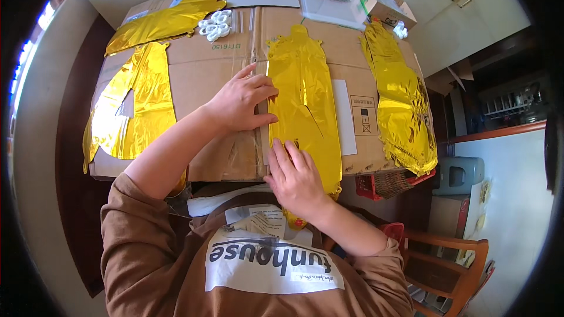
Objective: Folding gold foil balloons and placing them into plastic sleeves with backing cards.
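A flat gold foil balloon [302, 82] lies lengthwise on the cardboard in front of me, its lower end hanging over the near edge. At its left edge is my left hand [244, 103], fingers bent and thumb spread apart from them, the tips touching the foil's border. My right hand [298, 177] rests on the lower part of the balloon, fingers extended on the foil near its left edge. Both hands look open. A white sheet [343, 120] shows partly from under the balloon's right side.
The cardboard surface [217, 76] carries more gold foil balloons: a left one with a gap [154, 103], a far left one [176, 20] and a right one [399, 94]. White plastic loops [215, 25], a small open box [385, 7] and a red basket [369, 188] surround them. A wooden chair [452, 258] stands right.
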{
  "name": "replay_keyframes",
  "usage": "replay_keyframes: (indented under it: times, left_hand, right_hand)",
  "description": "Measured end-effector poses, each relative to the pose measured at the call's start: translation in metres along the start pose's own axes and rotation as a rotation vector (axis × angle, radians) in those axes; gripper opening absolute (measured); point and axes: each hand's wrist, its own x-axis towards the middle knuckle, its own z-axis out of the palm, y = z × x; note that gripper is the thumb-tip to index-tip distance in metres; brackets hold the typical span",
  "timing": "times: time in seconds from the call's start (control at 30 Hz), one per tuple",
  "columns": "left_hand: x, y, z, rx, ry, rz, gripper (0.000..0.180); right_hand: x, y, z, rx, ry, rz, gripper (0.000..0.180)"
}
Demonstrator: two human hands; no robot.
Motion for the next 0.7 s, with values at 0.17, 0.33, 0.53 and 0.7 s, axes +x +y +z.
replay_keyframes:
  times: [0.17, 0.33, 0.53, 0.7]
  left_hand:
    - [0.007, -0.014, 0.004, 0.004, 0.053, 0.05, 0.039]
    - [0.02, -0.036, 0.008, 0.015, 0.101, 0.022, 0.032]
    - [0.017, -0.004, 0.008, 0.135, 0.343, -0.059, 0.032]
    - [-0.042, 0.067, -0.005, 0.032, 0.212, -0.097, 0.039]
  right_hand:
    - [-0.014, -0.01, 0.007, 0.033, 0.016, 0.083, 0.065]
    - [-0.012, -0.009, 0.001, 0.114, 0.015, 0.123, 0.063]
    - [-0.015, 0.027, -0.026, 0.633, 0.07, 0.165, 0.056]
    - [-0.033, 0.088, -0.061, 0.371, 0.391, 0.231, 0.021]
